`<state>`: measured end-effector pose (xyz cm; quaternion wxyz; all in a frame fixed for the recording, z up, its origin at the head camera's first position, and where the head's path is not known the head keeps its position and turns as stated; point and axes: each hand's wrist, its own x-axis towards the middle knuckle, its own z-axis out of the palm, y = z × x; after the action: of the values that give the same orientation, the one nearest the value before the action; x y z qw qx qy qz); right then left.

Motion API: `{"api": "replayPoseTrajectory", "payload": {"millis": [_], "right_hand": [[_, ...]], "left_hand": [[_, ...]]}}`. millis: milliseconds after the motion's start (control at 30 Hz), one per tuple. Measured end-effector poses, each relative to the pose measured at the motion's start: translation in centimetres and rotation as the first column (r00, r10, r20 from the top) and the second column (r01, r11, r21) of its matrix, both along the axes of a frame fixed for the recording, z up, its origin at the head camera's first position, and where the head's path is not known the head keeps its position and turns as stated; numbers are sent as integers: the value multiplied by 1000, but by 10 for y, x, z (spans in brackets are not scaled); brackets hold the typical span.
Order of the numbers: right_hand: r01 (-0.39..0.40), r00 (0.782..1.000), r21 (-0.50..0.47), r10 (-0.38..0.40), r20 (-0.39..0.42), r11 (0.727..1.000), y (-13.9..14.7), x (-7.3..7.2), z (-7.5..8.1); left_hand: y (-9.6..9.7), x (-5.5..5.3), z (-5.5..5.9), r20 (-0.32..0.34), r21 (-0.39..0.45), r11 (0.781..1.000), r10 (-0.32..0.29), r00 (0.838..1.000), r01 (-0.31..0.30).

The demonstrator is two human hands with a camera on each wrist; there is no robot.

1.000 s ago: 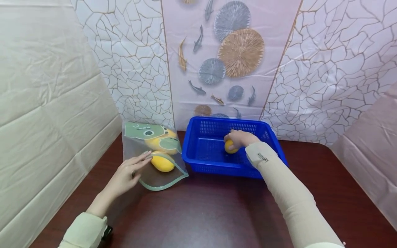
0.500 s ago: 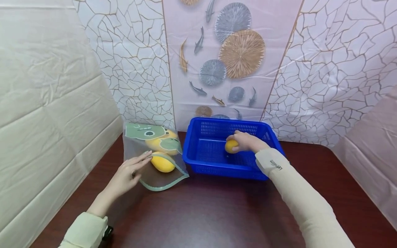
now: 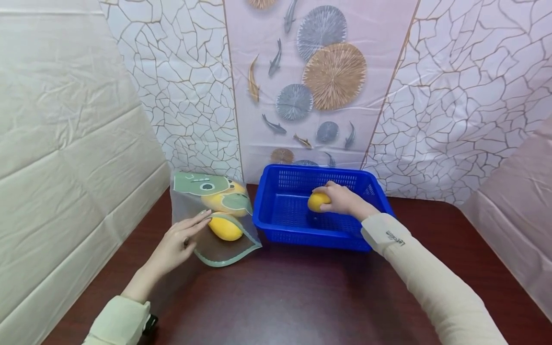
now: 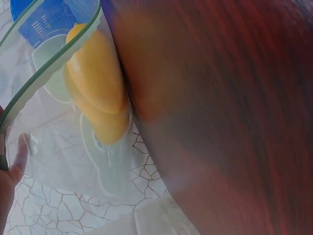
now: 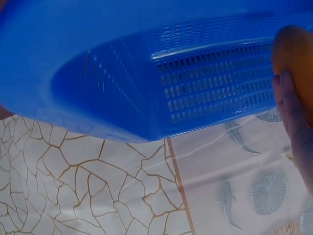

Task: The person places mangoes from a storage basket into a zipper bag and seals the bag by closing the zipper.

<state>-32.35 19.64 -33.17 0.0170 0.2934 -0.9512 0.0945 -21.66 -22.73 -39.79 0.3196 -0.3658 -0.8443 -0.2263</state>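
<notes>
My right hand (image 3: 338, 197) grips a yellow mango (image 3: 317, 202) inside the blue plastic basket (image 3: 289, 231), thumb on the near side and fingers over the top. In the right wrist view the mango (image 5: 293, 61) shows at the right edge with fingers against it. On the left, my left hand (image 3: 177, 243) holds the rim of a clear zip bag (image 3: 224, 262) printed with a green cartoon. Its mouth gapes toward me. One yellow mango (image 3: 226, 228) lies just inside the mouth; more yellow fruit (image 3: 215, 200) shows through the film farther in.
Basket and bag stand side by side on a dark red-brown table (image 3: 276, 297). Behind them hangs a patterned cloth (image 3: 284, 129) with fish and round motifs. A pale cloth wall (image 3: 77, 143) rises on the left, another (image 3: 513, 225) on the right.
My right hand has drawn the mango up from the basket floor and shifted it slightly left, more of it now showing. The left hand and the bag have stayed put.
</notes>
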Motion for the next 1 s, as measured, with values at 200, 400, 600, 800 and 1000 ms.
{"api": "replayPoseTrajectory", "payload": {"millis": [200,400,600,800,1000], "right_hand": [[55,996,-105,-61,-60,993,-2,5,3],[124,991,-223,-133,-26,967,-7,11,3],[169,984,-274,-176,-4,947,-8,17,8],[194,980,-314,-196,23,929,-10,24,9],[155,987,-421,-158,28,894,-15,32,10]], "left_hand": [[-1,-1,1,-3,14,1000,0,1000,0],[-4,-1,0,9,12,1000,14,1000,-14],[-2,-4,1,16,11,1000,6,1000,-6],[0,-5,1,19,8,1000,4,1000,-4],[0,-5,0,28,6,1000,4,1000,-4]]}}
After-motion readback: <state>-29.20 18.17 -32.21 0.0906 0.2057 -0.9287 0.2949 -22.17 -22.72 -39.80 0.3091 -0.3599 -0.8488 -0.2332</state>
